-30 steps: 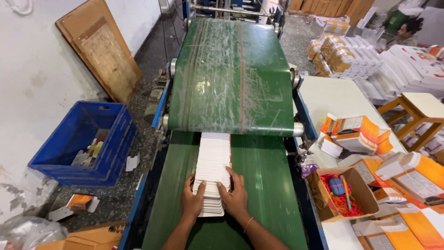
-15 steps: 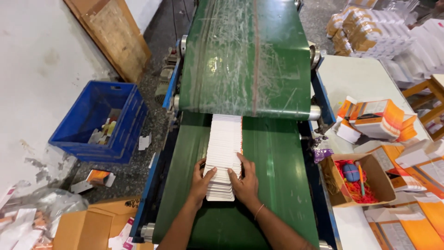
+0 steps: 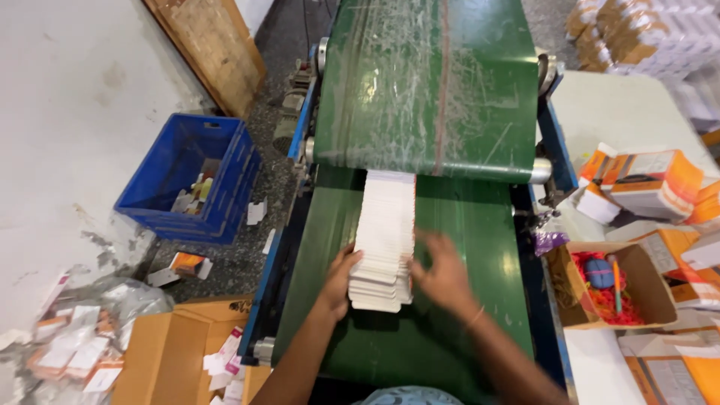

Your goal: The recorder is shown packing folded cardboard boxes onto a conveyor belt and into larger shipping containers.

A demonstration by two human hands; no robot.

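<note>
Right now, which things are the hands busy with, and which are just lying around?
In use: left hand, right hand, white card stack, green belt.
Lying about: blue crate, small brown box, orange cartons, wooden board.

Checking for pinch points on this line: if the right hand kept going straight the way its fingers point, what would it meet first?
The right hand points up-left at the row of white cartons on the green belt. Its blurred fingertips look at or just short of the row's right edge, so it would likely meet the cartons first, well before the roller.
</note>
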